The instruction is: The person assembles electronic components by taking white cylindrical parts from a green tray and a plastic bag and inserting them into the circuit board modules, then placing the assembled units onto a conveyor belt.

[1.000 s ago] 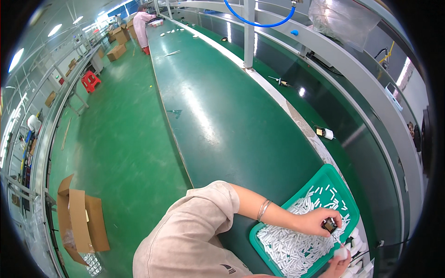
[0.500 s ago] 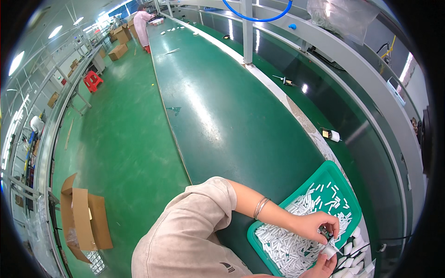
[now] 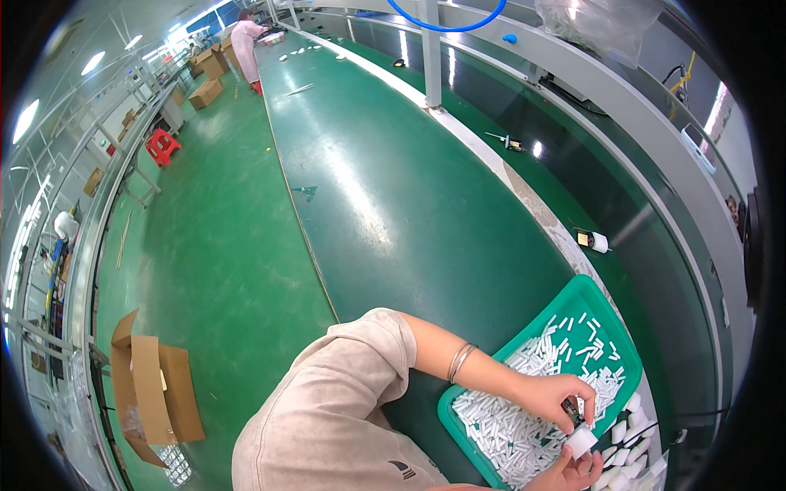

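Note:
My left hand (image 3: 557, 398), with silver bangles at its wrist, pinches a small dark circuit board (image 3: 574, 407) between thumb and fingers. Just below, my right hand (image 3: 566, 473) grips a white plastic housing (image 3: 581, 443) by its lower side. Board and housing meet between the two hands; how far one sits in the other I cannot tell. Both hands are over the near right part of a green tray (image 3: 449, 419), which holds many short white tubes (image 3: 499, 430). Beside the tray lies a heap of white plastic pieces with dark parts (image 3: 630, 450).
The long green worktable (image 3: 409, 221) runs away from me beside a dark conveyor (image 3: 589, 180). Another white-ended assembly (image 3: 591, 240) and a dark part (image 3: 509, 143) lie on the conveyor. An open cardboard box (image 3: 155, 385) stands on the floor at left. Far off, a person in pink (image 3: 246, 49) works.
The white housing has turned between my hands, so that more of its flat white side shows. A thin pale piece sticking out beside it has gone from sight. Both hands stay over the tray.

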`<state>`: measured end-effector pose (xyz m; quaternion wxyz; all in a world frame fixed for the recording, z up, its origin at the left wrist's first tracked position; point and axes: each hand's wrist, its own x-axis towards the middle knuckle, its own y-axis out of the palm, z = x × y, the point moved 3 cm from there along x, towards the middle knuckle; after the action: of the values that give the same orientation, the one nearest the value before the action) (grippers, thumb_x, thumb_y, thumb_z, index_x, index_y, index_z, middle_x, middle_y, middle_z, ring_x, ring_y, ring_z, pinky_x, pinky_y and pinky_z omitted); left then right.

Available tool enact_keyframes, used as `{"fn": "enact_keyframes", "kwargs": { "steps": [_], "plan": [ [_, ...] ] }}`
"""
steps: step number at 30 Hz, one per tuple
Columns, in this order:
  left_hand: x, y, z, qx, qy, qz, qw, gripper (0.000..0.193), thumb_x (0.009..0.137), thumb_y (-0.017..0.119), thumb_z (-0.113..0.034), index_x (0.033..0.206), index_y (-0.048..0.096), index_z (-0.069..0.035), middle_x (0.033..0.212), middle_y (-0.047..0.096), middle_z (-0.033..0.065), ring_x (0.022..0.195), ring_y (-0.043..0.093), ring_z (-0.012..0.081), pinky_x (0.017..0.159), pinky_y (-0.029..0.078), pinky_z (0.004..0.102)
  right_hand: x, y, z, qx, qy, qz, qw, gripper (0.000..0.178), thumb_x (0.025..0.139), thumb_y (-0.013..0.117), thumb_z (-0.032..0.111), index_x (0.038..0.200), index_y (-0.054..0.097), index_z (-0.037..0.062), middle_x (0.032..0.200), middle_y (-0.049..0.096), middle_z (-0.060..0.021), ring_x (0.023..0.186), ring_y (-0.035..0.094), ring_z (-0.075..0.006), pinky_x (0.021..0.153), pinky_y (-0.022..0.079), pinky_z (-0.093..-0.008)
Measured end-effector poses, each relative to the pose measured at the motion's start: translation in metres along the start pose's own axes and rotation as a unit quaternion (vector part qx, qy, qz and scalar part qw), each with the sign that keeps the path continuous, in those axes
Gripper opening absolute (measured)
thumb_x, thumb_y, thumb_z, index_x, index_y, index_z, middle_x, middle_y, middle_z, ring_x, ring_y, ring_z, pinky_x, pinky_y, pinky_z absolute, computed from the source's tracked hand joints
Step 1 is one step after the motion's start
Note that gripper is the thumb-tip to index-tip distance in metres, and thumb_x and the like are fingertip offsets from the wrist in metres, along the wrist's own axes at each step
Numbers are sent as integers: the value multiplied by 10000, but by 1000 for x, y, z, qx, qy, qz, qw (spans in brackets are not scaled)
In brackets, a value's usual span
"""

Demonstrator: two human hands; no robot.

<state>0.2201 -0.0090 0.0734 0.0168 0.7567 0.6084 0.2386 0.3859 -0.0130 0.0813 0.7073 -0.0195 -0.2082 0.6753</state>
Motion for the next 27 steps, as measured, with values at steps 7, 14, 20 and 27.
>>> {"fn": "enact_keyframes", "kwargs": {
  "steps": [7, 14, 20, 27],
  "plan": [
    [-4, 4, 0, 100, 76, 20, 992, 270, 609, 640, 20, 864, 567, -30, 890, 533, 83, 858, 524, 196, 728, 437, 299, -5, -2, -11, 52, -115, 22, 992, 411, 700, 658, -27, 988, 365, -12, 879, 519, -181, 772, 533, -222, 662, 463, -287],
    [-10, 9, -4, 140, 76, 45, 986, 407, 687, 581, -8, 1073, 452, -19, 1017, 458, 117, 913, 483, 232, 797, 406, 317, 1, 6, -14, 164, -15, 103, 981, 428, 756, 550, -37, 1118, 331, 22, 969, 508, -137, 866, 513, -186, 757, 404, -275],
    [-5, 15, -12, 218, 34, 33, 975, 353, 746, 613, -119, 1064, 479, -44, 995, 503, 93, 880, 507, 228, 773, 407, 328, 0, 6, -11, 166, 32, 56, 984, 554, 642, 686, -39, 1060, 337, 61, 872, 552, -122, 828, 552, -170, 700, 433, -224],
    [32, -35, -33, 281, 8, -76, 957, 205, 750, 623, -72, 939, 545, -46, 898, 559, 45, 846, 547, 132, 744, 447, 263, 7, 16, 0, 157, 27, 130, 979, 724, 671, 641, -47, 1261, 225, 11, 1029, 546, -144, 851, 564, -204, 752, 469, -272]
  ]
}}
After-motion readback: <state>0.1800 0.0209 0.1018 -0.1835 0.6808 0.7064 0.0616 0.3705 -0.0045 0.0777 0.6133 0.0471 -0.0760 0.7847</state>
